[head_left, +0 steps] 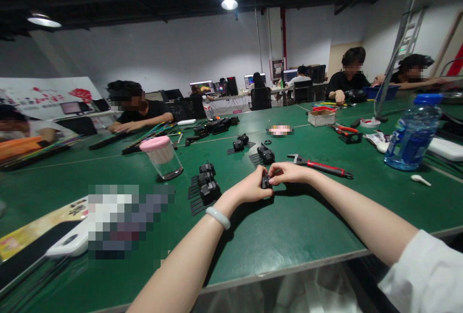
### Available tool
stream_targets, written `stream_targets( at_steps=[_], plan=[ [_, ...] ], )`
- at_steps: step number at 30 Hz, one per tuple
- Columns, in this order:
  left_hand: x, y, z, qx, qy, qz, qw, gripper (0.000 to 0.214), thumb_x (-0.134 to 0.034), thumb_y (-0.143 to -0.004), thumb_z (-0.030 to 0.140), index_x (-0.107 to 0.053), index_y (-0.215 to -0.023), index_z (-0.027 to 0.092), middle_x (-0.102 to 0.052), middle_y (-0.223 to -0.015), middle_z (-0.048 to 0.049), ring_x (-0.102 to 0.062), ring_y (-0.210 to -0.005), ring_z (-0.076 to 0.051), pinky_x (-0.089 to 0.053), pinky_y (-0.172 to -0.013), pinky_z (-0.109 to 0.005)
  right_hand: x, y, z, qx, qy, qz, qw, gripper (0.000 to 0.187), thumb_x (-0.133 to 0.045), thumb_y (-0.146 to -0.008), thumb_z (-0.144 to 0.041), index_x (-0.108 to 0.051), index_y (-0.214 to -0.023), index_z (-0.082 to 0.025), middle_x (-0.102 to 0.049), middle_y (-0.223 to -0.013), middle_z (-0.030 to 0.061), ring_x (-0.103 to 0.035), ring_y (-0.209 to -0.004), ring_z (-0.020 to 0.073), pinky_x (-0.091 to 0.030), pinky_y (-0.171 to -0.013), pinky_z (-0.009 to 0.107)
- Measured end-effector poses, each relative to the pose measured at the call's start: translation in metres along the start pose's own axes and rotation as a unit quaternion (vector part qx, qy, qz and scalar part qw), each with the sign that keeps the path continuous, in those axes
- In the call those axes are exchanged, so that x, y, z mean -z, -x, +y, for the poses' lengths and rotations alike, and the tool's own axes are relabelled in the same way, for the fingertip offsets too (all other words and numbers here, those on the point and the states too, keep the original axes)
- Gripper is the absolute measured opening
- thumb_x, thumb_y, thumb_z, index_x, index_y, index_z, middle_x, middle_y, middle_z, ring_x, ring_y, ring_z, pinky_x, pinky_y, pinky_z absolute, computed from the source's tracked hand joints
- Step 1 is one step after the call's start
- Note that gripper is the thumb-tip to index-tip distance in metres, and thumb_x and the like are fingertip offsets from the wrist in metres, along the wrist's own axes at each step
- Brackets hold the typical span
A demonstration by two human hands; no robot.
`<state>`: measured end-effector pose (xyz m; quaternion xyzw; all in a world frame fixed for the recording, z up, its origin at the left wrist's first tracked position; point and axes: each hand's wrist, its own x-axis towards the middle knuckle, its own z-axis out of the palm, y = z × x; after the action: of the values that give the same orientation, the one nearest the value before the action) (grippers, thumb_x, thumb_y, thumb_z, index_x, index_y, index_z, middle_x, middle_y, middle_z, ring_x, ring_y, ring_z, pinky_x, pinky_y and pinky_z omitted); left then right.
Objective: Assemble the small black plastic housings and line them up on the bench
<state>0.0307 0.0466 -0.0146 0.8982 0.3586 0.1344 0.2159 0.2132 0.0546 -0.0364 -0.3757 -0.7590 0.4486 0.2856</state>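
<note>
Both my hands meet over the green table [289, 226] around a small black plastic part [266, 181]. My left hand [250, 188], with a pale bangle on its wrist, has its fingers curled on the part's left side. My right hand [289, 173] pinches it from the right. Most of the part is hidden by my fingers. Just left of my hands lies a stack of similar black parts [206, 187]; two more groups, black parts [265, 155] and black parts [240, 142], lie beyond.
A red-handled adjustable wrench [321, 166] lies right of my hands. A pink-lidded clear jar [162, 157] stands left, a blue water bottle [412, 134] far right, a small cardboard box [321, 117] behind. Other people sit around the table's far sides. The table edge runs close below my forearms.
</note>
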Motion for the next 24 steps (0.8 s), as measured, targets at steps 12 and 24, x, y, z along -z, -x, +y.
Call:
stream_targets(
  at_steps=[12,24],
  plan=[
    [0.0003,-0.0001,-0.0011,-0.011,-0.006,0.003,1.0,0.041,-0.053,-0.061,0.034,-0.036,-0.093,0.015,-0.05,-0.081,-0.002,-0.049,-0.069,-0.015,-0.038,-0.054,-0.023,-0.0042,-0.0002,-0.0005,0.061,-0.001,-0.004,0.998,0.046,-0.069,-0.053,-0.027,-0.045,-0.091,-0.018,-0.046,-0.087,-0.0009,-0.05,-0.069,0.0081,-0.043,-0.066,0.024],
    [0.0007,0.0006,0.0,0.002,0.001,0.003,1.0,0.042,-0.053,-0.059,0.033,-0.037,-0.094,0.015,-0.049,-0.078,-0.0006,-0.048,-0.066,-0.015,-0.038,-0.055,-0.024,-0.0037,-0.0007,-0.0004,0.072,0.02,0.003,0.997,0.036,-0.065,-0.059,-0.029,-0.049,-0.089,-0.016,-0.048,-0.086,0.0004,-0.05,-0.076,0.0112,-0.043,-0.069,0.025]
  ],
)
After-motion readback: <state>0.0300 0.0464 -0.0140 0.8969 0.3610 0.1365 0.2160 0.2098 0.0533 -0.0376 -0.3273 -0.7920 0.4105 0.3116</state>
